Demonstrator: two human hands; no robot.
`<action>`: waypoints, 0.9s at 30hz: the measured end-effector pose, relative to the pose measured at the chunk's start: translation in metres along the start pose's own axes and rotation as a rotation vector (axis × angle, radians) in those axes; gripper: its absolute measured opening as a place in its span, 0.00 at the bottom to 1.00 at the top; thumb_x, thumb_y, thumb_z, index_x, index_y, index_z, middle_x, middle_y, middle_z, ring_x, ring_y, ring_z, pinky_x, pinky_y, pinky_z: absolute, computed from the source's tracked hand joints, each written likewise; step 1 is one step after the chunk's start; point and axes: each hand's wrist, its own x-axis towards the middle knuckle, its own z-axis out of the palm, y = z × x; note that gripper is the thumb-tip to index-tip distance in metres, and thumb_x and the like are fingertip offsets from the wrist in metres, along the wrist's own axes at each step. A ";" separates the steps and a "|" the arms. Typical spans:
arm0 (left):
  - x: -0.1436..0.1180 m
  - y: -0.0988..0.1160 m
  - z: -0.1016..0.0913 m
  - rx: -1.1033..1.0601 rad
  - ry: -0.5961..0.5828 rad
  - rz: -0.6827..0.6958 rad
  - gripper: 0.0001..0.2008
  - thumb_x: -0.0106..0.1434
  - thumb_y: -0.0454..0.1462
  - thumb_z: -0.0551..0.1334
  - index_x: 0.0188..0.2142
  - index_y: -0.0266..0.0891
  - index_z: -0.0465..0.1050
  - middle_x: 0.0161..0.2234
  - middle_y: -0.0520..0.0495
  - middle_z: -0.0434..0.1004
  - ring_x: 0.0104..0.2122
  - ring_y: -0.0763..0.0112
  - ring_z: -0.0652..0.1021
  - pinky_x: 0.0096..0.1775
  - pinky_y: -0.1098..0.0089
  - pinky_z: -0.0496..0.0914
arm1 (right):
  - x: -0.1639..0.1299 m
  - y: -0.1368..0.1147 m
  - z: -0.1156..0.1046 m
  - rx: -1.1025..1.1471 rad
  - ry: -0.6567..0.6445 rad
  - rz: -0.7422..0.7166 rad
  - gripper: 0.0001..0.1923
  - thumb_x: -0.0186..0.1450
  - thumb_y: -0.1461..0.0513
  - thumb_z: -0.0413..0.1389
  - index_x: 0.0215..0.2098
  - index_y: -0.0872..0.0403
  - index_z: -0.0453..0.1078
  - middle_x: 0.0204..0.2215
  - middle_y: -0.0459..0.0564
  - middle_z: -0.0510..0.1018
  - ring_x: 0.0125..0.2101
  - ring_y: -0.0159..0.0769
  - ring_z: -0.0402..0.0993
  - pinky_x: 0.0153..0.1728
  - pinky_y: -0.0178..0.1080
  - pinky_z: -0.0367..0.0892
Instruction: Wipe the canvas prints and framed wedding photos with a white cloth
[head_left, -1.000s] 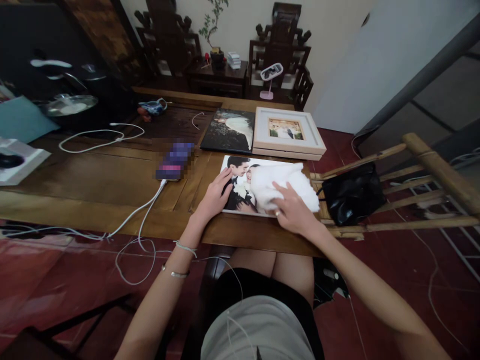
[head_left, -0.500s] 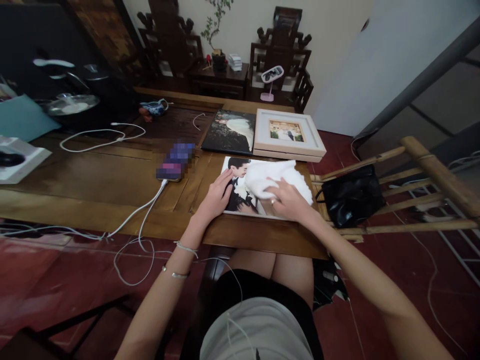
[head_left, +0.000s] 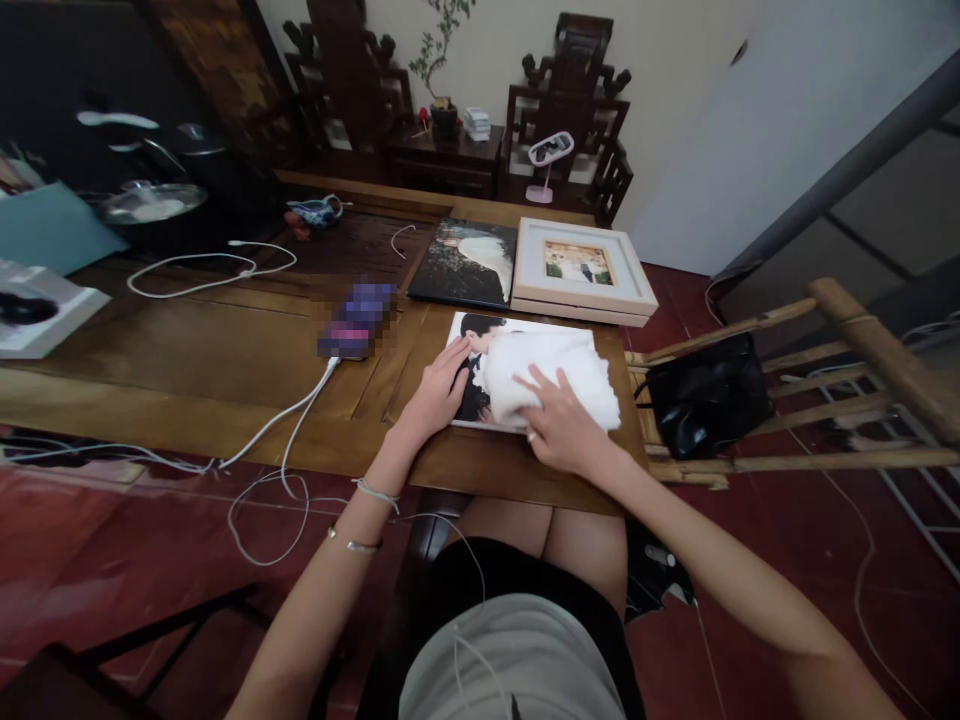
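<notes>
A wedding photo print [head_left: 474, 330] lies flat near the front edge of the wooden table [head_left: 187, 350]. My left hand [head_left: 436, 392] rests on its left edge, fingers spread, pressing it down. My right hand [head_left: 556, 430] presses a white cloth [head_left: 555, 370] onto the photo's right half, covering most of the picture. Behind it lie a second, dark unframed wedding print [head_left: 469, 260] and a white framed photo [head_left: 581, 268], side by side.
A phone [head_left: 356, 320] on a white charging cable [head_left: 285, 420] lies left of the photo. A black bag [head_left: 705, 395] sits on a bamboo rack [head_left: 847, 370] to the right. Pots, a looped cable and a white box occupy the table's left; carved chairs stand behind.
My right hand has slid the white cloth leftward and toward me across the photo. My left hand has stayed on the photo's left edge.
</notes>
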 end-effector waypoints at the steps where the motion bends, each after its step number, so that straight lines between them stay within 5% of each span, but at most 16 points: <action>1: 0.000 0.000 0.000 -0.001 0.004 -0.005 0.23 0.69 0.36 0.48 0.61 0.35 0.61 0.64 0.38 0.60 0.65 0.61 0.60 0.64 0.52 0.55 | -0.012 -0.012 -0.001 0.009 -0.011 -0.030 0.16 0.57 0.68 0.52 0.41 0.58 0.76 0.62 0.64 0.63 0.65 0.61 0.48 0.59 0.69 0.45; 7: 0.000 0.000 0.000 -0.023 -0.001 -0.012 0.23 0.69 0.36 0.48 0.61 0.34 0.61 0.64 0.37 0.59 0.65 0.60 0.60 0.63 0.51 0.56 | -0.045 -0.041 -0.020 0.182 -0.059 -0.054 0.18 0.55 0.69 0.51 0.41 0.55 0.76 0.59 0.59 0.68 0.62 0.54 0.59 0.60 0.63 0.53; 11: 0.000 0.000 0.000 -0.024 0.004 -0.023 0.22 0.69 0.36 0.48 0.61 0.36 0.62 0.64 0.38 0.60 0.65 0.60 0.60 0.63 0.51 0.55 | -0.013 -0.014 -0.031 0.186 -0.034 0.052 0.23 0.58 0.68 0.47 0.48 0.52 0.74 0.50 0.54 0.77 0.50 0.47 0.72 0.54 0.55 0.62; 16: 0.000 -0.001 0.000 -0.035 0.001 -0.008 0.23 0.69 0.36 0.48 0.61 0.35 0.62 0.64 0.37 0.60 0.65 0.60 0.60 0.64 0.52 0.56 | 0.052 0.033 -0.036 0.146 -0.022 0.144 0.19 0.60 0.67 0.45 0.42 0.53 0.75 0.37 0.51 0.82 0.36 0.43 0.75 0.40 0.41 0.66; 20: 0.000 -0.002 0.000 -0.029 0.000 0.009 0.23 0.69 0.36 0.48 0.62 0.37 0.61 0.65 0.40 0.59 0.65 0.61 0.59 0.64 0.52 0.54 | 0.085 0.052 -0.035 0.149 0.008 0.128 0.20 0.61 0.67 0.44 0.44 0.55 0.74 0.41 0.53 0.81 0.39 0.43 0.75 0.41 0.40 0.65; 23: 0.000 -0.003 0.001 -0.022 0.005 0.015 0.23 0.69 0.37 0.47 0.62 0.36 0.61 0.64 0.40 0.60 0.65 0.62 0.59 0.65 0.53 0.54 | 0.088 0.049 -0.026 0.071 0.009 0.122 0.21 0.63 0.67 0.44 0.50 0.56 0.72 0.46 0.57 0.79 0.48 0.49 0.72 0.48 0.48 0.63; 27: 0.000 -0.005 0.003 -0.040 0.029 0.029 0.24 0.70 0.36 0.45 0.62 0.33 0.60 0.64 0.38 0.60 0.65 0.62 0.60 0.65 0.54 0.54 | 0.061 0.022 -0.007 -0.076 -0.006 0.091 0.21 0.62 0.68 0.48 0.52 0.57 0.71 0.63 0.61 0.63 0.64 0.59 0.50 0.58 0.66 0.49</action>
